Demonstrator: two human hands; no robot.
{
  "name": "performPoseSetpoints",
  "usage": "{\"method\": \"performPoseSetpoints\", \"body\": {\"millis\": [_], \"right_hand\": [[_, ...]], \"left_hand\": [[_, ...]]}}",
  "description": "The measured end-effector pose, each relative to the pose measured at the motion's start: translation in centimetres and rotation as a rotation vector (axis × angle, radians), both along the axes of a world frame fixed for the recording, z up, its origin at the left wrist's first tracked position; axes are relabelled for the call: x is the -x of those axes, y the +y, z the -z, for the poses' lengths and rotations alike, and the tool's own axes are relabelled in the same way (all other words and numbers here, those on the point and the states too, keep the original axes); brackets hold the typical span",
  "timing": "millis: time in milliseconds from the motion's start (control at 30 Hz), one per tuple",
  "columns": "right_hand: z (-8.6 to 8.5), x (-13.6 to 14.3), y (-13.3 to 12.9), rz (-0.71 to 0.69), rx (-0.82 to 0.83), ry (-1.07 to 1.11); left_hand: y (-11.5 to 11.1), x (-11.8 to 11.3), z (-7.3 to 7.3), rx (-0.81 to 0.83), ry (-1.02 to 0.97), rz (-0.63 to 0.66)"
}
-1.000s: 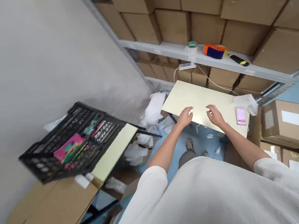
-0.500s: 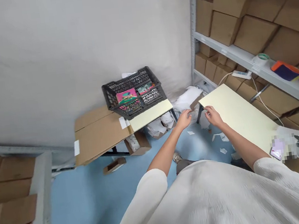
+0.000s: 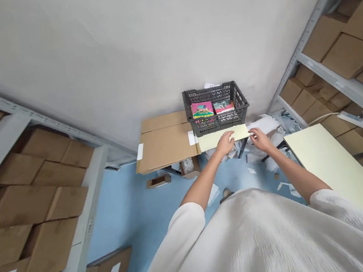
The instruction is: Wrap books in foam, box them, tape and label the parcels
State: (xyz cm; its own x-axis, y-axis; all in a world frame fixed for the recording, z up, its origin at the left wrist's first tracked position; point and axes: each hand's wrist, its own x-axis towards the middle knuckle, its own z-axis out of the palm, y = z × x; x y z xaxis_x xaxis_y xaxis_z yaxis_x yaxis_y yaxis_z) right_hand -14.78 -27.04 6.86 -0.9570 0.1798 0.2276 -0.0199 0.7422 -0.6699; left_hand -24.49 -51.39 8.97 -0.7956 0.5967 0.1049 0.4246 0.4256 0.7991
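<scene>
My left hand [image 3: 225, 143] hangs over the front edge of a pale yellow table [image 3: 211, 141], its fingers loosely curved, with nothing seen in them. Off the right end of that table is my right hand [image 3: 259, 139], thumb and fingers apart and holding nothing I can see. Just beyond my hands a black plastic crate [image 3: 218, 125] stands on the table against the wall. Inside it lie a pink and green packet [image 3: 202, 109] and a teal and red packet [image 3: 223, 107]. Neither hand touches the crate.
Flattened cardboard [image 3: 165, 142] covers the table's left part. A second pale table [image 3: 335, 164] stands at the right. Shelves of cardboard boxes [image 3: 29, 203] rise on both sides. White paper scraps [image 3: 265, 125] and a small open box [image 3: 158, 182] lie on the blue floor.
My view has swung left, so the crate and its table now sit straight ahead, and the second table has shifted right. Both hands keep nearly the same pose.
</scene>
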Motion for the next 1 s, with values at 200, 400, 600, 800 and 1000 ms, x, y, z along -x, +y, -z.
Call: {"method": "performPoseSetpoints", "body": {"millis": [200, 400, 600, 800, 1000], "right_hand": [[-0.4, 7.1, -3.2, -0.076, 0.068, -0.047], [-0.6, 14.5, -4.2, -0.114, 0.098, -0.042], [-0.8, 24.1, -4.0, -0.15, 0.116, -0.008], [1.0, 33.9, -3.4, -0.24, 0.131, -0.233], [4.2, 40.3, -4.4, -0.367, 0.073, -0.566]], "left_hand": [[-4.3, 2.7, 1.6, -0.03, -0.03, -0.115], [-6.3, 6.0, 3.1, -0.048, -0.024, -0.18], [-5.7, 12.4, 2.4, -0.079, 0.08, -0.248], [-3.4, 21.0, 2.1, 0.044, 0.034, -0.34], [-2.1, 27.1, 4.0, 0.272, -0.228, -0.437]]}}
